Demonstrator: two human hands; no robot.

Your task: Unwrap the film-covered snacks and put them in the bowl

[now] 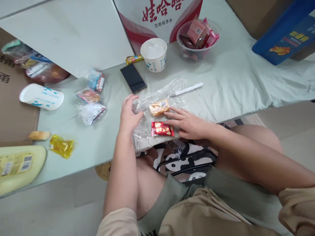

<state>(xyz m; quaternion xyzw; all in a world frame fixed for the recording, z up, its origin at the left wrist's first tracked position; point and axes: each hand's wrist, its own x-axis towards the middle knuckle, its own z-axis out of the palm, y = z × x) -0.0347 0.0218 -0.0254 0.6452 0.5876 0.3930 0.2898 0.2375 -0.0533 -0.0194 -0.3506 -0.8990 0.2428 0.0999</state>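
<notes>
Clear plastic of a bag (157, 108) is spread flat on the worktop (233, 85), seen from the head view, with its long axis running from the near edge away toward the phone (133, 78). On it an orange snack packet (159, 107) lies just beyond a red snack packet (162, 128). The right hand (188, 124) is opened flat, its fingertips touching both packets from the right side. The left hand (129, 113) is loosely curled and pressed on the left edge of the bag, nothing being grasped.
</notes>
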